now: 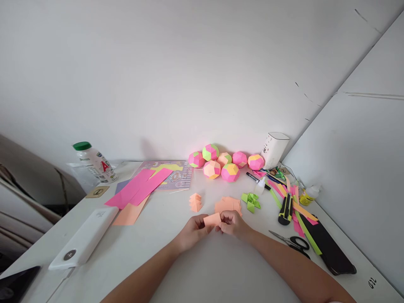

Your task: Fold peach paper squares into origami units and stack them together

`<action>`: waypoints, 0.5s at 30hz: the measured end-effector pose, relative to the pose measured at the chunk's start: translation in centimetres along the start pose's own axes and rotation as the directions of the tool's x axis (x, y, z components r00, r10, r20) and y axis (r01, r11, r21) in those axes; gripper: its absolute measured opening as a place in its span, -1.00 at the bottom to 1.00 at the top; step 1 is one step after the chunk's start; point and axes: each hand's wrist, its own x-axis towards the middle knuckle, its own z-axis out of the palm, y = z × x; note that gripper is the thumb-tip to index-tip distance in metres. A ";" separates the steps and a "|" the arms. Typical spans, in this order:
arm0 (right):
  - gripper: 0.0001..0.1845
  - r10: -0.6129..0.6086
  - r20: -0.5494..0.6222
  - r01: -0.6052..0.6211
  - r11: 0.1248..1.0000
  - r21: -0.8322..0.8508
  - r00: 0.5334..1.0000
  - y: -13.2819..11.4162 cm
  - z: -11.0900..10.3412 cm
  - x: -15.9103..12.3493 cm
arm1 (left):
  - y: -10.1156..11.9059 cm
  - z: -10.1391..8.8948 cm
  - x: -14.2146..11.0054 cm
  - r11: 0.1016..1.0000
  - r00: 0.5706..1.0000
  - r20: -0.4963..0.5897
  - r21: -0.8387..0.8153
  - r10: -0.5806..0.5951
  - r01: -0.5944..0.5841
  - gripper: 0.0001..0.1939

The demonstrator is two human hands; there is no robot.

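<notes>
A small orange paper rectangle is held between my two hands above the white table. My left hand pinches its left end, and my right hand grips the right end with fingers closed. Just behind my hands lies a loose pile of orange paper pieces. To its left stands a small cluster of folded orange paper units. Folded green paper units lie right of the pile. Where my fingertips meet the paper's underside is hidden.
Several paper balls sit by the wall. At right are scissors, a utility knife, paper strips, a glue bottle and a white cup. At left are pink paper sheets, a white power bank and a bottle.
</notes>
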 end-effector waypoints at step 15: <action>-0.80 -0.032 0.090 0.039 0.996 -0.081 0.995 -0.7 -0.3 -0.1 | 0.1 -0.1 0.0 1.000 1.000 -0.008 0.003 0.016 -0.016 -0.59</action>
